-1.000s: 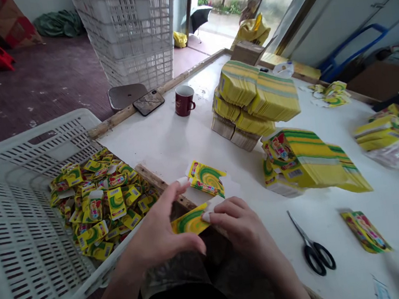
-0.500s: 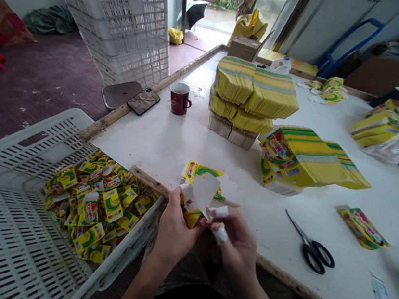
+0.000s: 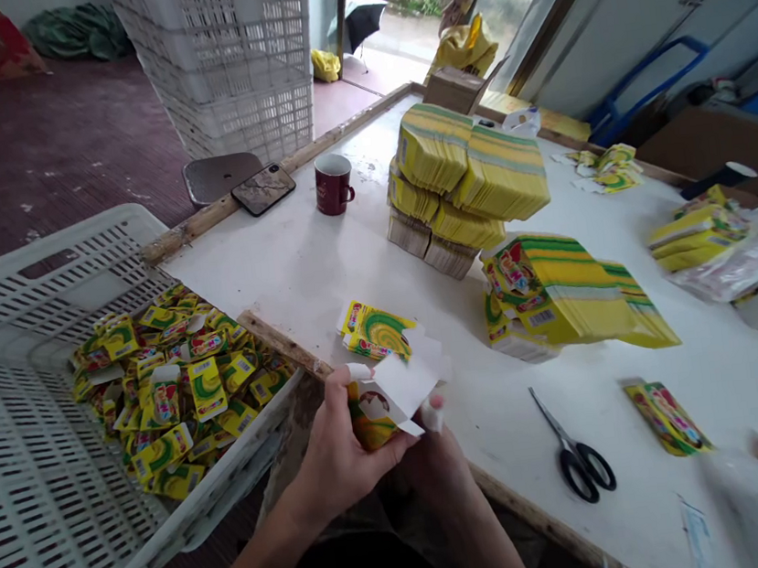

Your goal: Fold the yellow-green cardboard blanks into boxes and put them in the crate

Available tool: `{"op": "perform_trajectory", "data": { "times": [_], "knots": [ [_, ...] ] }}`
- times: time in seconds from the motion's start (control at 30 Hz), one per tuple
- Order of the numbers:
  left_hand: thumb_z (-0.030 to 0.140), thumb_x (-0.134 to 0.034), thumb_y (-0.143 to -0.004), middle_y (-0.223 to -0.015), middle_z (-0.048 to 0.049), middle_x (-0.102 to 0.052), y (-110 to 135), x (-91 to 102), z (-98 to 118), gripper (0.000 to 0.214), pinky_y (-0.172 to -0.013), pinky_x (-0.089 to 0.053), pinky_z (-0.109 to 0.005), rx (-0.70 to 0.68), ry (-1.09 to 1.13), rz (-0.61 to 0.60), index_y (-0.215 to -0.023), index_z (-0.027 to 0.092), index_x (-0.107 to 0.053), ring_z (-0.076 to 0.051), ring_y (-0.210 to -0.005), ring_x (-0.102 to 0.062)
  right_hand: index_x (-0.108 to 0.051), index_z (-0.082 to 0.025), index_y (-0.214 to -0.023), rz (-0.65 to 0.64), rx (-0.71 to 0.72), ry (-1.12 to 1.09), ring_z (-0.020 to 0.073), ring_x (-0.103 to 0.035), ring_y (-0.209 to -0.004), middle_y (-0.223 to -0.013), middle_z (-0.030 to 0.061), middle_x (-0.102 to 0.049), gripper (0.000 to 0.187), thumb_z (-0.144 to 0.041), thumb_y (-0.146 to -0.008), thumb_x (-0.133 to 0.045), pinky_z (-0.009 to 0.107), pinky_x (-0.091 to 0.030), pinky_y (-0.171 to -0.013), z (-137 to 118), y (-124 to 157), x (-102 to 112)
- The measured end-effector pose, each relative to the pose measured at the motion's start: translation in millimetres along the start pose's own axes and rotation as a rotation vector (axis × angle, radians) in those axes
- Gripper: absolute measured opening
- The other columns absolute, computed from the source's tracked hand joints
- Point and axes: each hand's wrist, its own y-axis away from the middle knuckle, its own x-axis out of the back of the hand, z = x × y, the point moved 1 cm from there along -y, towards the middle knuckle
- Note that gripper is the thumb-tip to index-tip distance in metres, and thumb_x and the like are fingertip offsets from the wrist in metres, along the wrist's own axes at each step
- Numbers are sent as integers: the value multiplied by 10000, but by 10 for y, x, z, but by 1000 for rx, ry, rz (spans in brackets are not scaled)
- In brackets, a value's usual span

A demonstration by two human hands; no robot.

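Observation:
My left hand [image 3: 335, 460] is closed around a small yellow and green carton [image 3: 370, 421], whose white end flaps stand open. White wrapping covers a fingertip of that hand. Against the carton's open right side is my right hand [image 3: 435, 461], closed at the flaps, with a white-wrapped finger showing and its other fingers mostly hidden. Just beyond the carton, a flat yellow and green carton blank [image 3: 376, 330] lies on the white table [image 3: 280, 268], partly covering other white-sided blanks.
To the left, a white plastic basket [image 3: 8, 440] holds many small cartons [image 3: 205, 388]. Stacked carton blanks [image 3: 503, 172] and another row [image 3: 566, 289] stand on the table. Scissors [image 3: 576, 458], a single carton [image 3: 668, 419], a maroon mug [image 3: 332, 188] and a phone [image 3: 263, 189] lie around.
My right hand has shifted from pinching in front of the flaps to their right side, partly behind them. The carton has turned, showing more of its opening. The view has shifted slightly.

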Motion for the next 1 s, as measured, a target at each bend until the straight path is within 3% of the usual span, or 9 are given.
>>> {"op": "perform_trajectory", "data": {
  "times": [0.07, 0.2, 0.33, 0.43, 0.53, 0.67, 0.73, 0.83, 1.0],
  "knots": [
    [353, -742, -701, -1041, -56, -571, -15, 8, -8, 657, -787, -487, -300, 45, -7, 42, -1191, 242, -319, -199, -923, -599, -653, -239, -1103, -49, 50, 45, 316, -671, -949, -1093, 119, -693, 716, -788, -649, -581, 434, -567, -727, -16, 47, 49],
    [323, -670, -755, -963, -38, -576, -30, -1, -8, 524, -713, -475, -289, -9, -127, -69, -1151, 239, -336, -184, -822, -599, -663, -247, -1053, 54, 45, 116, 269, -669, -960, -1067, 69, -710, 431, -519, -724, -718, 396, -537, -830, -25, 94, 122],
    [195, -596, -742, -936, -30, -570, -19, -14, -4, 375, -723, -460, -300, -125, -219, -171, -1057, 240, -396, -197, -833, -593, -682, -196, -935, 132, -13, 134, 261, -681, -835, -894, 63, -733, 311, -397, -700, -715, 371, -554, -759, -63, 59, 71],
    [153, -593, -679, -927, -27, -567, -19, -26, -21, 374, -729, -457, -314, -150, -261, -222, -1001, 243, -427, -215, -838, -590, -673, -174, -996, 133, -25, 260, 259, -670, -780, -822, 67, -721, 329, -385, -743, -662, 369, -554, -717, -97, 34, 34],
    [177, -565, -721, -982, -54, -572, -48, -30, -47, 395, -757, -470, -347, -114, -282, -236, -1074, 240, -399, -237, -886, -597, -645, -188, -1091, 119, 99, 474, 262, -654, -868, -856, 71, -715, 333, -387, -831, -581, 385, -526, -815, -111, 60, 24],
    [178, -534, -731, -1091, -113, -535, -105, -25, -66, 569, -792, -497, -398, -106, -246, -263, -1227, 214, -258, -258, -947, -587, -582, -210, -1210, -14, 255, 706, 278, -595, -1074, -1023, 91, -697, 357, -336, -880, -533, 424, -459, -957, -96, 127, 12],
    [124, -515, -706, -1180, -134, -485, -120, -23, -66, 650, -870, -485, -431, -125, -231, -244, -1269, 219, -206, -270, -1058, -552, -555, -224, -1254, -43, 282, 760, 276, -584, -1109, -1117, 89, -674, 395, -274, -863, -560, 427, -450, -981, -95, 129, 26],
    [90, -512, -730, -1304, -161, -383, -109, -19, -76, 680, -1000, -411, -490, -127, -280, -133, -1310, 224, -183, -298, -1247, -425, -541, -227, -1282, 54, 329, 726, 270, -586, -1131, -1203, 86, -646, 411, -237, -871, -540, 435, -447, -994, -120, 82, 94],
    [196, -597, -787, -1204, -116, -475, -23, -45, -166, 551, -972, -428, -501, -64, -444, -44, -1258, 234, -312, -307, -1180, -471, -565, -204, -1254, 199, 242, 485, 246, -658, -958, -1007, 79, -713, 383, -299, -883, -564, 425, -508, -904, -88, 7, 175]
  ]
}}
